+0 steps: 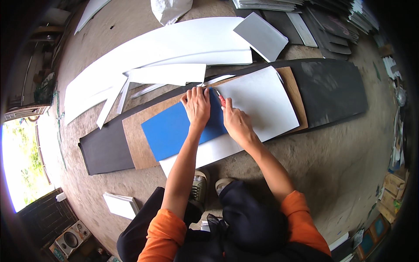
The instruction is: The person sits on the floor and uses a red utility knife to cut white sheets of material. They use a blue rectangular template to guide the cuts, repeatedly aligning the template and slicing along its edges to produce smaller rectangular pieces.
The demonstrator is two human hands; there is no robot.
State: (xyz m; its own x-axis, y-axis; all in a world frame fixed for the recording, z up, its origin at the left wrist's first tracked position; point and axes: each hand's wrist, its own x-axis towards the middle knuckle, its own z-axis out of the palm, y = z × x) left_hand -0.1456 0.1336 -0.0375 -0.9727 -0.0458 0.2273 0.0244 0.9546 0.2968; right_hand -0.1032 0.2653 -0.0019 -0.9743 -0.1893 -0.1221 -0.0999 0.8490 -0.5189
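Two hands: left hand (197, 105) pins blue sheet (174, 129); right hand (235, 122) apparently grips cutter (220, 98).

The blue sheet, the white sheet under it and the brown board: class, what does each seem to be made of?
Blue sheet: probably matte card or thin foam board; flat, even colour, no shine.
White sheet: likely smooth card or plastic board; faint sheen.
Brown board: looks like hardboard or thick cardboard; dull, fibrous brown.

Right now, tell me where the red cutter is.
In the head view, the red cutter sits in the right hand, just right of the left hand, along the blue sheet edge over the white sheet.
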